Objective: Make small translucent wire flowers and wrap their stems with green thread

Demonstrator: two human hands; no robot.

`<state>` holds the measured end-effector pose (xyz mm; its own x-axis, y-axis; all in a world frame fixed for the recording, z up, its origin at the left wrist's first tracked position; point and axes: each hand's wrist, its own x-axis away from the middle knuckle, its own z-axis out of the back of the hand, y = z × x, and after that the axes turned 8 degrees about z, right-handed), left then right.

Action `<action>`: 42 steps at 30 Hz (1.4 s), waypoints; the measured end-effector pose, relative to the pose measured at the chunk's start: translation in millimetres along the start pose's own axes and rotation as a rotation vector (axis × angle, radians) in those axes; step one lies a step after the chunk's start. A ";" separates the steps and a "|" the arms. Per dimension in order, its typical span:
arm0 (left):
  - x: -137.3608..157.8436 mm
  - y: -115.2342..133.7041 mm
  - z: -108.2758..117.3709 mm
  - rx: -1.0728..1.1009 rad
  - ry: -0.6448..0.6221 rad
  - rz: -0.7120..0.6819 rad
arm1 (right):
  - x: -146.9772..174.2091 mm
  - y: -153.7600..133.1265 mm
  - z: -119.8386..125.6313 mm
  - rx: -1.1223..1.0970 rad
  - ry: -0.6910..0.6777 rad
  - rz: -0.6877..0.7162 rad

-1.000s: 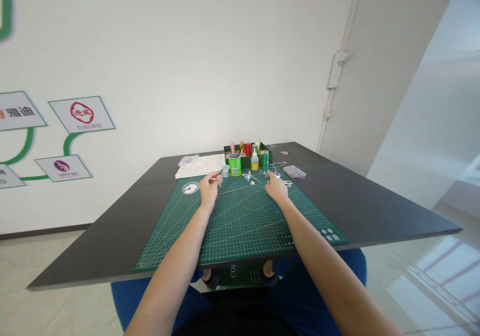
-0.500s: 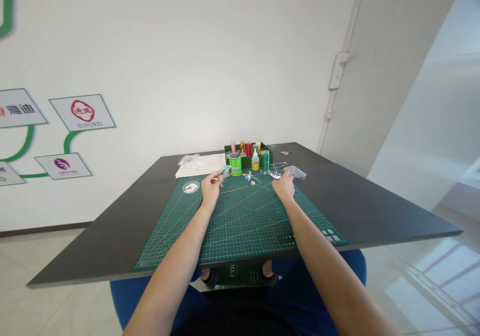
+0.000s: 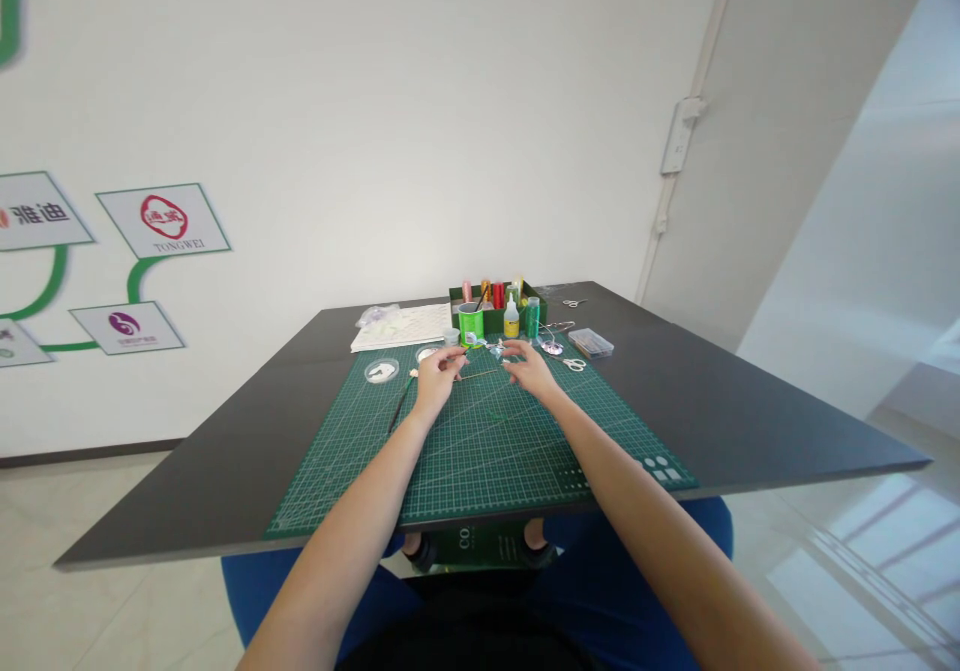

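My left hand is over the middle of the green cutting mat, thumb and fingers pinched on a small pale flower-like piece. Its details are too small to make out. Facing it, my right hand has its fingers apart and curved, with nothing visible between them. Small scissors lie on the mat to the right of that hand. Just beyond my fingers sits a small bluish-white cluster. A thin stick lies between the hands. By my left wrist is a dark, slender tool.
At the back stand a green tin, a yellow-labelled glue bottle, a green thread spool and a dark green box of spools. A round dish is left, white sheets behind; a clear case is right.
My right hand has moved left from the scissors, which now lie uncovered on the mat, toward my left hand. My left hand has shifted slightly right with the pale piece.
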<state>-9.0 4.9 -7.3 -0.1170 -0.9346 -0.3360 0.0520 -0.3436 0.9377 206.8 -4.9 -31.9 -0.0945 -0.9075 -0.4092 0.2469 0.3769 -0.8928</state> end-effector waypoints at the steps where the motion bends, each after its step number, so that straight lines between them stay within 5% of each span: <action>1: 0.1 -0.3 -0.6 -0.012 -0.014 0.006 | 2.1 -1.6 -3.2 -0.063 -0.065 -0.003; 14: 2.0 -2.7 -4.6 -0.097 -0.092 -0.017 | 23.3 -33.9 -13.7 -0.536 -0.484 -0.126; 42: 0.6 -7.7 2.4 -0.236 0.021 0.052 | 21.2 -38.0 -5.9 -0.380 -0.552 0.047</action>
<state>-11.8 7.2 -14.6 -0.0871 -0.9525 -0.2920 0.2878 -0.3046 0.9079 189.7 -37.4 -7.7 0.4401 -0.8123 -0.3827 -0.1275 0.3653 -0.9221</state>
